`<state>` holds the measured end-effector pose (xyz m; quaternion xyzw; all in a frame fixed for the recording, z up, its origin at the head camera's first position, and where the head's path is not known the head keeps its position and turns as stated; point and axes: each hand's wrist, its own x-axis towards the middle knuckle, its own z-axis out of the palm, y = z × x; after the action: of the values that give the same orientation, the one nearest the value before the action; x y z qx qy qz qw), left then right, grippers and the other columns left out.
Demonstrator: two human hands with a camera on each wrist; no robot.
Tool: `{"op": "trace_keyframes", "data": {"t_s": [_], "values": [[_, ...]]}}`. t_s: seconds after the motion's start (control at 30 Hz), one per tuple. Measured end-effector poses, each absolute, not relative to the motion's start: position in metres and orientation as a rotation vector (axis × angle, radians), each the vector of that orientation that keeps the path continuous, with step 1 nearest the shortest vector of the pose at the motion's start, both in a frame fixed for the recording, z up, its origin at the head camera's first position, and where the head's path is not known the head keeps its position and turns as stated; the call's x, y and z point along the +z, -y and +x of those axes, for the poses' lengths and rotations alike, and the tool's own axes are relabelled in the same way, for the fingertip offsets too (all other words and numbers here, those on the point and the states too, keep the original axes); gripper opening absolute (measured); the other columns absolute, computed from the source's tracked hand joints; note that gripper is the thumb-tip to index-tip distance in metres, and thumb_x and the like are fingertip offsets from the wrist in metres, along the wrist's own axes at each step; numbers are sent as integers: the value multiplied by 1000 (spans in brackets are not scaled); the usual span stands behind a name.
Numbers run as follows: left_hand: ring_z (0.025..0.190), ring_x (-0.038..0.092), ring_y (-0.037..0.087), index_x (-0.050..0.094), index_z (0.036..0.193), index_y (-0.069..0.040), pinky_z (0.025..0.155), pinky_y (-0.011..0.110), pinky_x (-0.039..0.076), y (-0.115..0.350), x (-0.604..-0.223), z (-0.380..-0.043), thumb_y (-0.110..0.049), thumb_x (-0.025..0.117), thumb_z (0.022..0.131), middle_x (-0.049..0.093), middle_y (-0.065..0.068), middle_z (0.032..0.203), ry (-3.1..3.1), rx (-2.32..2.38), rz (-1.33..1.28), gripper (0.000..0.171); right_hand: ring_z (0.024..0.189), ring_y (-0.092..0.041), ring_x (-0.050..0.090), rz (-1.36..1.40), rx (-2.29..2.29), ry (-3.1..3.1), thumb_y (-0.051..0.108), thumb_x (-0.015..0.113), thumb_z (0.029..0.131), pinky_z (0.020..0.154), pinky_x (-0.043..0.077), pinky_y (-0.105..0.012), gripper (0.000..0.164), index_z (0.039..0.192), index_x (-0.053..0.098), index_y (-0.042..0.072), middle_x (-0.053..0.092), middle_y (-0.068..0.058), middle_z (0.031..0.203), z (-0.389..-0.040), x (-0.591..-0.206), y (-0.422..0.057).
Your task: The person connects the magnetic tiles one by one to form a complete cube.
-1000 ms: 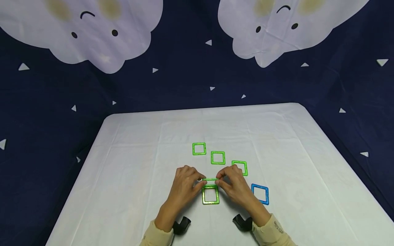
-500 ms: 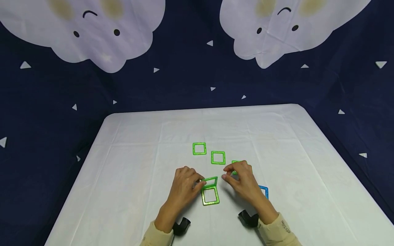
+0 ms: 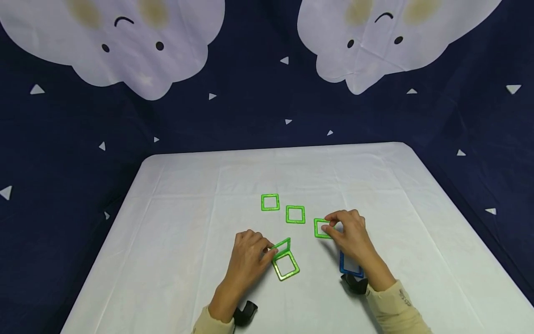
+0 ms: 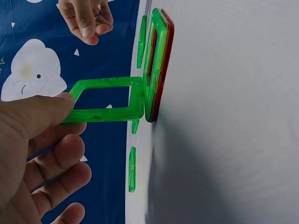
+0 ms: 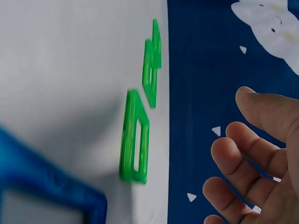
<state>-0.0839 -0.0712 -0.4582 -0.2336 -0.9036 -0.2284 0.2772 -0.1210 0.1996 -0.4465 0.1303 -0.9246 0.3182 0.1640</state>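
Note:
My left hand (image 3: 248, 257) pinches a green square frame tile (image 4: 103, 115) between thumb and fingers, holding it raised at an angle. Its lower edge meets a second green square tile (image 3: 290, 275) lying on the table. In the left wrist view a red tile (image 4: 166, 60) lies against that second tile's underside. My right hand (image 3: 354, 236) hovers over another green square tile (image 3: 322, 236), partly covering it in the head view. Loosely curved, its fingers hold nothing in the right wrist view. Close by lies a blue square tile (image 3: 341, 262), partly hidden by the right wrist.
Two more green square tiles, one (image 3: 295, 222) nearer and one (image 3: 270, 209) farther back, lie flat on the white-covered table (image 3: 187, 208). Each wrist carries a black camera mount. Behind the table's far edge hangs a dark blue cloth (image 3: 250, 116) with clouds and triangles.
My right hand has let go of the raised green tile and moved right, over the third green tile. The left hand still holds the raised tile; the joined pair has turned slightly.

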Motion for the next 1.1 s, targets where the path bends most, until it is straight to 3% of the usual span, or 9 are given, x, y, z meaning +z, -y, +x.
{"op": "trace_keyframes", "data": {"t_s": [0.57, 0.73, 1.1], "values": [[65, 47, 9, 66, 67, -19, 78, 34, 42, 71, -460, -72, -28, 82, 68, 50, -10, 60, 2406, -576, -544, 18, 86, -26, 51, 392, 772, 2849, 22, 76, 78, 82, 32, -45, 26, 98, 69, 8, 64, -1, 80, -146, -458, -224], [64, 47, 10, 65, 65, -18, 77, 34, 42, 71, -461, -70, -27, 82, 67, 49, -10, 59, 2396, -566, -533, 19, 85, -23, 48, 407, 759, 2928, 26, 75, 79, 79, 30, -40, 30, 103, 69, 9, 62, 0, 82, -150, -460, -229], [66, 49, 11, 65, 65, -18, 76, 34, 41, 73, -462, -65, -29, 82, 66, 50, -10, 59, 2390, -560, -510, 20, 82, -19, 46, 479, 757, 2986, 21, 74, 79, 76, 29, -37, 33, 110, 69, 9, 64, -1, 86, -157, -463, -240]]}}
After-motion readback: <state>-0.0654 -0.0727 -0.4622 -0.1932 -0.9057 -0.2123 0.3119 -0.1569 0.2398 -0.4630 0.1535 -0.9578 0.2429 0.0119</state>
